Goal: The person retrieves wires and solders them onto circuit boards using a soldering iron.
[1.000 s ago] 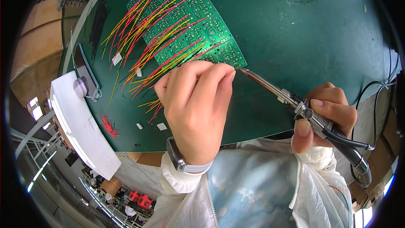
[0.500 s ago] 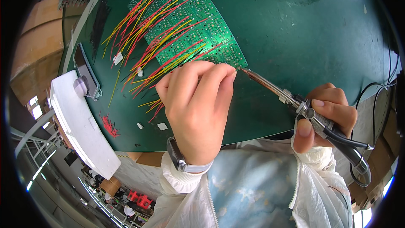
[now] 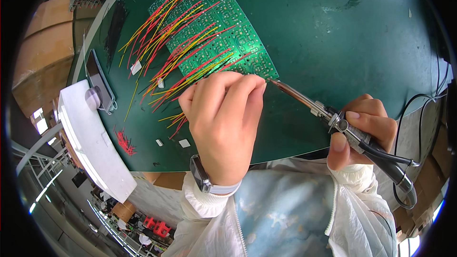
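My left hand (image 3: 221, 119) is closed in a pinch at the near edge of a green circuit board panel (image 3: 245, 38); what its fingertips hold is hidden. Red and yellow wires (image 3: 178, 59) fan out leftward from rows across the board, and several wire ends (image 3: 177, 123) poke out beside the hand's left side. Gripped in my right hand (image 3: 369, 128) is a soldering iron (image 3: 304, 102) with a metal tube along its shaft. Its tip points left and meets the board's near right corner, close to my left fingertips. Whether it touches is too small to tell.
On the green tabletop's (image 3: 323, 57) left lie a pile of short red wire bits (image 3: 124, 143) and small white pieces (image 3: 184, 143). A phone (image 3: 100, 83) leans by a white block (image 3: 90, 138) at the left edge. Black cables (image 3: 421, 114) hang at the right.
My right hand and the soldering iron have shifted slightly left, the tip a little lower. My left hand keeps its pinch at the board's edge. The whole view has shifted a little.
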Tool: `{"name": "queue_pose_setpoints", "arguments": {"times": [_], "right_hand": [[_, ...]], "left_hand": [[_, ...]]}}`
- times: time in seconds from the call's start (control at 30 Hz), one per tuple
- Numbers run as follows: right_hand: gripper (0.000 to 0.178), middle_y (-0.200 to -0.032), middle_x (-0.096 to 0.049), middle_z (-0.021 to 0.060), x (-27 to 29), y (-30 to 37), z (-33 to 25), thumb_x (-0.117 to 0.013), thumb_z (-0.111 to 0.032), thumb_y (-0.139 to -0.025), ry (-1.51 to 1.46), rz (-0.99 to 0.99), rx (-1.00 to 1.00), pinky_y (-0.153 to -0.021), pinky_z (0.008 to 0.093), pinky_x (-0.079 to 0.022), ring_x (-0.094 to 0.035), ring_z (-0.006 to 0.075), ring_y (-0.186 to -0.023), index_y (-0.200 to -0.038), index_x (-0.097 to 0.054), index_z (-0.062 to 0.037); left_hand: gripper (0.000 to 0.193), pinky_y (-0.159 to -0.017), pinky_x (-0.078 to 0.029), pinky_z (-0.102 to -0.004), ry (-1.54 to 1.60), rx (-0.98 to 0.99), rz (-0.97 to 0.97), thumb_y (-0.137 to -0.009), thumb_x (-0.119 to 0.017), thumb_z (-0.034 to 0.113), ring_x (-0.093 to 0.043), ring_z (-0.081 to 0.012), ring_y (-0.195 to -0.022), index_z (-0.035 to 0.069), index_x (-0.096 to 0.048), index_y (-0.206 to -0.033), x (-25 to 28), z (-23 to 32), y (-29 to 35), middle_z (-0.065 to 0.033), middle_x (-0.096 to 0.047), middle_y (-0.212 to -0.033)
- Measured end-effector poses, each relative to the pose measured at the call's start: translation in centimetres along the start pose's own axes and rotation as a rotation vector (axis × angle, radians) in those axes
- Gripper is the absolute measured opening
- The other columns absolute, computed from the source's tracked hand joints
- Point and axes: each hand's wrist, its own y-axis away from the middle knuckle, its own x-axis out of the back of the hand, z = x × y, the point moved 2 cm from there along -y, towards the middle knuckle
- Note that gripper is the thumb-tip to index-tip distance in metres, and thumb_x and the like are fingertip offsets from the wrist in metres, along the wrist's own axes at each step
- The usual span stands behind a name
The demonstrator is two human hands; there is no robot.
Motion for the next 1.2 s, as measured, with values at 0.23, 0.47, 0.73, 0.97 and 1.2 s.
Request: {"name": "queue_pose_setpoints", "arguments": {"times": [0.23, 0.47, 0.73, 0.97, 1.2], "right_hand": [[0.037, -0.064, -0.053, 0.0092, -0.02, 0.1, 0.11, -0.071, -0.008, -0.059, -0.009, 0.004, 0.009, -0.04, 0.0242, -0.038, -0.047, 0.014, -0.045, -0.09, -0.052, -0.0017], [0.036, -0.063, -0.053, 0.0091, -0.06, 0.06, 0.12, -0.071, -0.008, -0.06, -0.006, 0.001, 0.014, -0.04, 0.0244, -0.037, -0.047, 0.014, -0.045, -0.09, -0.051, -0.0016], [0.038, -0.067, -0.052, 0.0084, 0.35, 0.44, 0.14, -0.072, -0.012, -0.063, -0.037, 0.052, 0.014, -0.042, 0.0248, -0.038, -0.046, 0.0135, -0.048, -0.091, -0.049, -0.0017], [0.038, -0.069, -0.051, 0.0083, 0.79, 0.9, 0.47, -0.071, -0.018, -0.071, 0.0, 0.133, -0.003, -0.045, 0.0241, -0.036, -0.045, 0.0126, -0.05, -0.092, -0.044, -0.0033], [0.037, -0.069, -0.052, 0.0096, 0.61, 0.86, 0.58, -0.07, -0.019, -0.073, 0.006, 0.162, -0.034, -0.047, 0.0252, -0.037, -0.046, 0.0121, -0.05, -0.092, -0.044, -0.0024]], "left_hand": [[0.022, -0.076, -0.033, -0.0313, 0.008, 0.004, -0.007, -0.068, -0.073, 0.0, -0.055, -0.0164, -0.075, 0.008, -0.063, -0.086, -0.1, -0.06, 0.01, 0.0009, -0.056, -0.08], [0.021, -0.076, -0.033, -0.0315, 0.006, 0.007, -0.009, -0.069, -0.072, 0.001, -0.054, -0.0165, -0.074, 0.008, -0.063, -0.087, -0.12, -0.06, 0.04, 0.0008, -0.056, -0.08], [0.021, -0.076, -0.033, -0.0316, -0.004, 0.008, -0.017, -0.069, -0.072, 0.001, -0.054, -0.0161, -0.074, 0.008, -0.063, -0.086, 0.0, 0.07, -0.04, 0.0011, -0.056, -0.08], [0.02, -0.076, -0.033, -0.0319, -0.013, -0.005, 0.008, -0.07, -0.073, 0.003, -0.054, -0.0162, -0.074, 0.009, -0.063, -0.086, -0.16, 0.07, 0.16, 0.0011, -0.056, -0.081], [0.024, -0.077, -0.033, -0.0328, -0.105, -0.081, 0.027, -0.07, -0.073, 0.005, -0.054, -0.0167, -0.077, 0.009, -0.063, -0.091, -0.11, -0.2, 0.24, 0.0007, -0.055, -0.084]]}}
